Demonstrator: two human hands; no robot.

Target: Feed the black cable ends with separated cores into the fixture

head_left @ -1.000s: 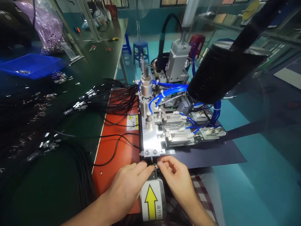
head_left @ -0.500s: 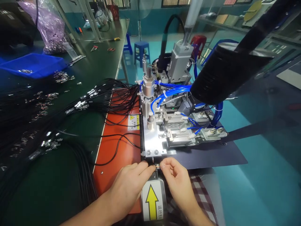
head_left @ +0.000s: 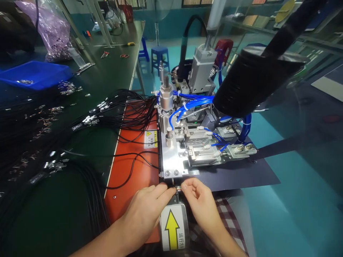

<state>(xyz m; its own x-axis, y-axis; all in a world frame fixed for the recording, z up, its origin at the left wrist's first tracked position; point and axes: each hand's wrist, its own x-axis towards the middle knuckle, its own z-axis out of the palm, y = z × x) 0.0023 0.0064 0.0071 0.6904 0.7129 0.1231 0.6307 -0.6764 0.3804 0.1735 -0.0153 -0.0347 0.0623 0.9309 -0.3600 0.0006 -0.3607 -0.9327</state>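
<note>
At the front edge of a metal machine (head_left: 171,162), my left hand (head_left: 150,207) and my right hand (head_left: 199,200) meet with their fingertips almost touching. Between them shows a small shiny piece (head_left: 179,188), with bright and coppery spots; it looks like a wire end, too small to make out fully. Thumb and index finger of my right hand pinch its right side. My left fingers are closed at its left side, and whatever lies under them is hidden. Just below is a plate with a yellow arrow (head_left: 172,228).
Black cables (head_left: 134,110) with metal ends cross the red base (head_left: 120,207) and the dark table (head_left: 112,71). A blue tray (head_left: 40,76) and a purple bag (head_left: 50,32) stand at the left. A black tube (head_left: 249,82) hangs over the machine's right side, near blue hoses (head_left: 198,103).
The view has shifted slightly, so the surroundings sit a little further left. Both hands keep nearly the same pose at the machine's front edge, with the shiny piece still between the fingertips.
</note>
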